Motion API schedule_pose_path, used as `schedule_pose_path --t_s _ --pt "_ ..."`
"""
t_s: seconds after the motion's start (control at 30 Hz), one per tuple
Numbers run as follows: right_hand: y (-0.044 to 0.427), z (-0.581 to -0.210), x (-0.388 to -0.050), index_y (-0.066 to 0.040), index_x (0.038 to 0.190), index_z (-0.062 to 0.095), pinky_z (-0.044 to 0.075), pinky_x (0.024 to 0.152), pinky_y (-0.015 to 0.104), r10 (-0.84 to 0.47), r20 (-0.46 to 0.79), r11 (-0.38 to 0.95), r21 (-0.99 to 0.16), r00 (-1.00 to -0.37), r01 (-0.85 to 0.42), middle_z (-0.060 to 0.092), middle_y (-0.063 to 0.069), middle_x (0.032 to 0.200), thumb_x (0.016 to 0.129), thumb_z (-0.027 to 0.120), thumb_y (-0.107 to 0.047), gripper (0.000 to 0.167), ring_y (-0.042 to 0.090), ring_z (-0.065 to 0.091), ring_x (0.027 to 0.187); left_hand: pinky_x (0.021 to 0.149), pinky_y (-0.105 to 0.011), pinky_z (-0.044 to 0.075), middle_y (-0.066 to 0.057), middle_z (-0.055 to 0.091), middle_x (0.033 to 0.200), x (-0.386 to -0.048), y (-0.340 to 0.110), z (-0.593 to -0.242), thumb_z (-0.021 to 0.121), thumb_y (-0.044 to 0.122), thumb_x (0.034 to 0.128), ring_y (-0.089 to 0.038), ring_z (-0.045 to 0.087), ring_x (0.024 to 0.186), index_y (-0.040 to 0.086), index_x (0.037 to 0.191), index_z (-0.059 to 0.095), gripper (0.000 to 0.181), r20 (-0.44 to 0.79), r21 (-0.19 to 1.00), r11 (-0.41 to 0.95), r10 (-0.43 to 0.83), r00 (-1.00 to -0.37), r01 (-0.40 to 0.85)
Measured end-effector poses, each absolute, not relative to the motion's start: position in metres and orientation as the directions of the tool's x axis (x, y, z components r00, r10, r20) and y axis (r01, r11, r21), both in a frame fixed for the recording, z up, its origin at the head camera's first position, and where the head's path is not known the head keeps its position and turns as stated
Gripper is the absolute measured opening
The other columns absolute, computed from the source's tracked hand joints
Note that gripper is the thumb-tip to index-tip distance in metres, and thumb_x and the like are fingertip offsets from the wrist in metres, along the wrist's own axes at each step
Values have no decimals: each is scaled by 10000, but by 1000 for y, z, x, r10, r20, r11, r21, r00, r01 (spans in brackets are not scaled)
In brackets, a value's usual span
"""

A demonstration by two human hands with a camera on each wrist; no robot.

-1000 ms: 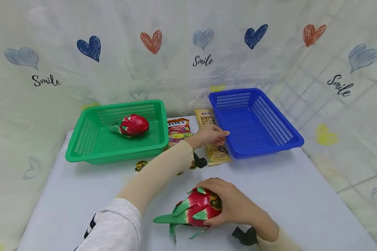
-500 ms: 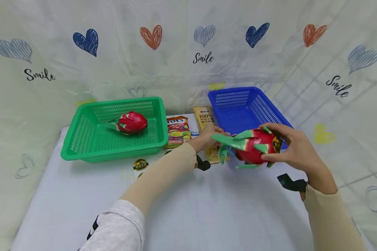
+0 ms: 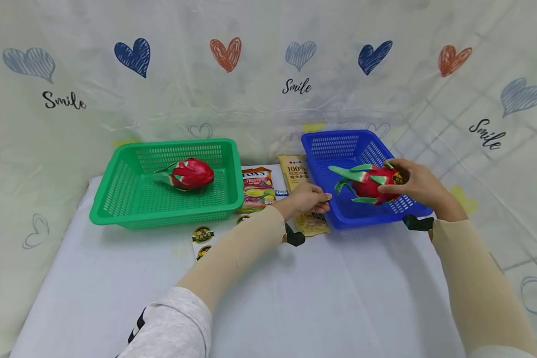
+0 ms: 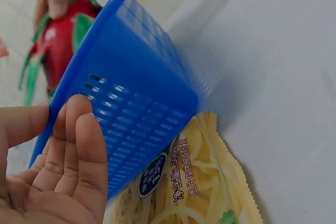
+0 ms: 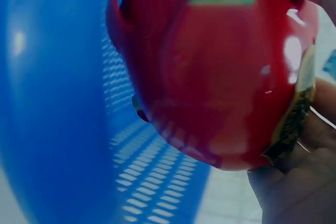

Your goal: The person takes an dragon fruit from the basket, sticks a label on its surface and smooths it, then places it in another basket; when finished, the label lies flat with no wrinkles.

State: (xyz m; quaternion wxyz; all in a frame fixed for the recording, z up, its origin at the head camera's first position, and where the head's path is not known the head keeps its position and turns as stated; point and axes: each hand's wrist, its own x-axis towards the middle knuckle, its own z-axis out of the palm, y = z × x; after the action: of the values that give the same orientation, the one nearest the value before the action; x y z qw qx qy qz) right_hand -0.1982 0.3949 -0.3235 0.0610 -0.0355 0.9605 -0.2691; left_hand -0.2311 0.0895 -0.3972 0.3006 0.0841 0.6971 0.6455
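In the head view, my right hand point(image 3: 418, 186) grips a red dragon fruit point(image 3: 370, 186) with green leaf tips by its round end, over the blue basket point(image 3: 358, 221). A dark round sticker is on that end, partly under the fingers; the right wrist view shows the sticker point(image 5: 294, 121) near the palm. My left hand point(image 3: 311, 198) pinches the left rim of the blue basket between thumb and fingers; the left wrist view shows the thumb point(image 4: 26, 124) against the rim. A second dragon fruit point(image 3: 192, 174) lies in the green basket point(image 3: 183, 219).
Between the baskets lie a Fox's candy bag point(image 3: 256, 191) and a yellow pasta bag point(image 3: 315, 227), the latter partly under my left hand. A sheet of round stickers point(image 3: 203, 236) lies in front of the green basket, partly hidden by my left arm. A patterned curtain hangs behind.
My right hand has lifted the dragon fruit from the front of the table and carried it forward and right, over the blue basket. My left hand stays at the rim.
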Motion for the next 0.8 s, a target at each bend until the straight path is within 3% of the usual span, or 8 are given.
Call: schedule_pose_path --t_s 0.1,0.2,0.4,0.6,0.8 --pt "398 -334 -206 -50 1594 347 548 1000 479 -136 -157 861 -507 -978 -39 483 290 1491 902 797 -480 931 444 498 1263 1028 -531 569 -55 697 737 -230 89 -396 664 159 1029 -141 669 663 45 812 647 246 -310 951 151 505 -806 -272" --pt "401 -342 -211 -34 1570 366 517 1038 620 -171 -191 879 -473 -966 -62 494 310 1470 892 820 -439 910 469 502 1246 1021 -530 573 -56 697 739 -229 89 -396 660 158 1031 -150 670 674 44 809 652 251 -304 953 151 505 -808 -264" --pt "405 -351 -212 -67 1569 348 482 1041 702 -180 -276 904 -425 -944 -48 407 310 1532 881 837 -395 906 519 445 1277 1024 -526 573 -53 691 750 -226 91 -395 646 159 1040 -188 685 743 47 806 650 259 -303 952 137 511 -805 -272" --pt "409 -354 -211 -110 1564 346 468 1042 720 -201 -283 898 -435 -938 -61 363 307 1559 879 843 -373 887 530 449 1284 1048 -539 555 -59 682 762 -225 90 -394 627 145 1049 -173 684 732 57 794 632 270 -309 949 106 515 -800 -298" --pt "406 -355 -207 -116 1620 271 429 1065 747 -216 -288 896 -439 -933 -71 301 343 1600 879 845 -352 966 553 421 1322 1017 -513 575 -57 697 787 -224 87 -398 660 161 1032 -133 696 704 17 917 692 187 -299 952 92 493 -817 -293"
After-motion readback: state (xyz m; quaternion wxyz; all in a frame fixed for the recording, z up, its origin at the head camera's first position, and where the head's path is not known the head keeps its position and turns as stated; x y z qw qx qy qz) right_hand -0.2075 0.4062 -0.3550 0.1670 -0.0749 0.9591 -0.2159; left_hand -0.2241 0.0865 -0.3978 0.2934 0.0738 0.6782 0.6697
